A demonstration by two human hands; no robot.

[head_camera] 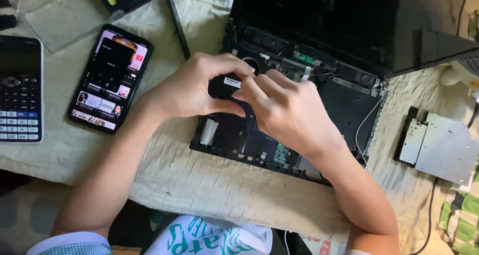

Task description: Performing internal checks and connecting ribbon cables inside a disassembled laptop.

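Fingers (239,93) of both hands pinch one small black part (225,85), perhaps a fan, over one opened laptop (349,105).

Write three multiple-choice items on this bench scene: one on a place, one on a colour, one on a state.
1. Where does the smartphone lie?
A. Right of the opened laptop
B. Between the calculator and the opened laptop
C. On the laptop's screen

2. What colour is the small part that both hands hold?
A. Black
B. Red
C. White

3. In what state is the opened laptop?
A. Shut and whole
B. Keyboard in place
C. Top cover off, inner boards bare

Answers:
1 B: the calculator is on its left, the laptop on its right.
2 A: the left hand and right hand pinch a black piece with a pale label.
3 C: green circuit boards and wires show.
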